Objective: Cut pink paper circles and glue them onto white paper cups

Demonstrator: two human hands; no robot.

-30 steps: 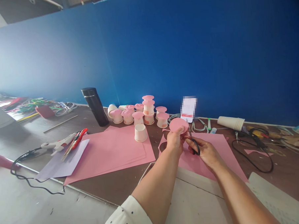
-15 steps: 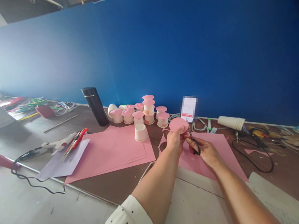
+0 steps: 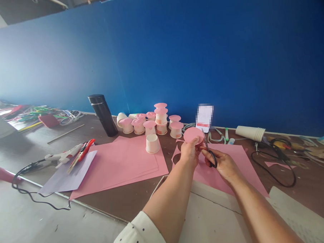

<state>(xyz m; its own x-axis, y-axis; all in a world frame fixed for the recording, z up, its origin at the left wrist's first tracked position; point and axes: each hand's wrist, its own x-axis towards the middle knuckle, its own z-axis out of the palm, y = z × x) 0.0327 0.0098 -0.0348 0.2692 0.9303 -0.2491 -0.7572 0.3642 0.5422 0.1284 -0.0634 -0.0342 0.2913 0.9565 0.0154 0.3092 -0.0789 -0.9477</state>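
Note:
My left hand [image 3: 188, 152] pinches a round pink paper disc [image 3: 193, 134] and holds it up above the table. My right hand [image 3: 224, 164] grips black-handled scissors [image 3: 208, 150], their blades standing up against the disc's right edge. Under both hands lies a pink paper sheet [image 3: 233, 161] with a round piece cut out of its left side. An upturned white paper cup [image 3: 152, 143] stands on a bigger stack of pink sheets [image 3: 121, 164] to the left.
Several paper cups topped with pink discs [image 3: 156, 121] stand by the blue wall, beside a black flask [image 3: 103, 115]. A glue gun [image 3: 64, 155] and red-handled cutters [image 3: 81, 153] lie left on lilac paper. Stacked cups [image 3: 250, 133] and black cables [image 3: 276, 159] are on the right.

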